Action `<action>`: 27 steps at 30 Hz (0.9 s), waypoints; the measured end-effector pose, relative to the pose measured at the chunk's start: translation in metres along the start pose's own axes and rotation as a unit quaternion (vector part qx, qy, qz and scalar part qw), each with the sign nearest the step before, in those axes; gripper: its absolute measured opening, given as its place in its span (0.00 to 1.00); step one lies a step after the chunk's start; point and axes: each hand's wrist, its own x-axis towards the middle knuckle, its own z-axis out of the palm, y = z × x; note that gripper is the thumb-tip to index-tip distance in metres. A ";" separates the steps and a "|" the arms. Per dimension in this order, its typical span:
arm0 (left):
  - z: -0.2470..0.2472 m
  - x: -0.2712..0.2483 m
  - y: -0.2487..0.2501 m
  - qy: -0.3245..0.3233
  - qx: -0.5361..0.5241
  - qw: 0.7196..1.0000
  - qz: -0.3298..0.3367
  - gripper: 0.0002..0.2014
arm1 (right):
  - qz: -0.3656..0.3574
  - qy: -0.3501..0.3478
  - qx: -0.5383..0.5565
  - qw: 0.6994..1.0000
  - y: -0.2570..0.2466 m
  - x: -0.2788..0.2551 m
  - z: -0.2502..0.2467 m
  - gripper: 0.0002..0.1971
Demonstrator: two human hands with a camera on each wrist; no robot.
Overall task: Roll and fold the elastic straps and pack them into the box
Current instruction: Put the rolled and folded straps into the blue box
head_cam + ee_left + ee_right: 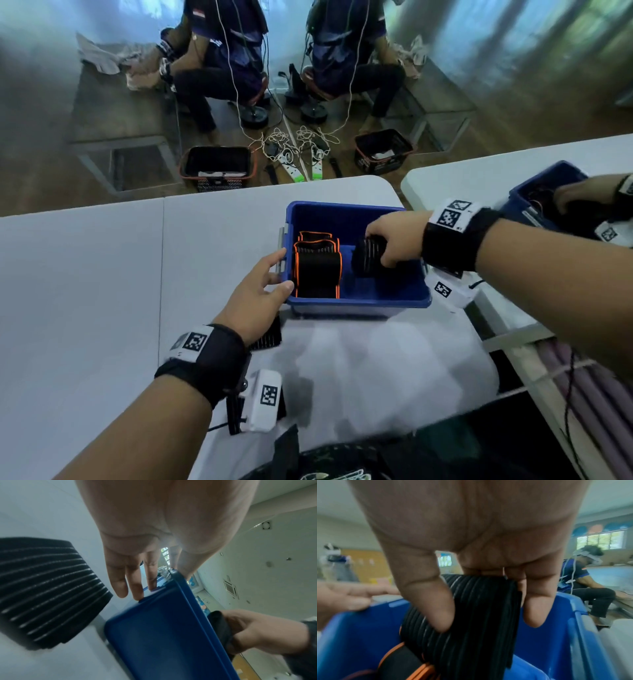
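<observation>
Straps fill part of the blue box (356, 301) on the white counter (85, 291). Two orange-edged straps (317, 270), folded, stand on edge against the box's left wall, one behind the other. To their right the box floor shows bare blue.

The right hand (394, 240) reaches in from the right and grips a rolled ribbed black strap (368, 251) inside the box, on its right side; its fingers (537, 605) and thumb are curled and clamped on the roll, thumb on one face, fingers on the other. Whether the roll touches the floor of the box cannot be told.

The left hand (255, 298) rests at the box's left near corner, fingers (135, 586) straight and slightly apart, tips touching the rim, thumb on the corner; it holds nothing.

Another ribbed strap (46, 592) lies flat on the counter just under the left wrist, outside the box.
</observation>
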 end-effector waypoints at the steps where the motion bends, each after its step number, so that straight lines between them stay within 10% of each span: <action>1: 0.000 -0.001 0.001 0.001 0.002 1.000 0.003 0.26 | -0.004 -0.030 -0.031 0.999 -0.005 0.011 0.002 0.18; 11: 0.003 -0.003 -0.003 0.017 -0.025 0.999 0.009 0.26 | -0.036 -0.247 -0.181 0.951 -0.028 0.096 0.024 0.12; 17: 0.002 -0.005 -0.003 0.018 -0.031 0.999 0.002 0.26 | -0.064 -0.256 -0.199 0.944 -0.018 0.136 0.050 0.26; 27: 0.002 -0.003 -0.003 0.013 -0.035 0.999 0.008 0.26 | -0.035 -0.230 -0.191 0.954 -0.028 0.114 0.055 0.15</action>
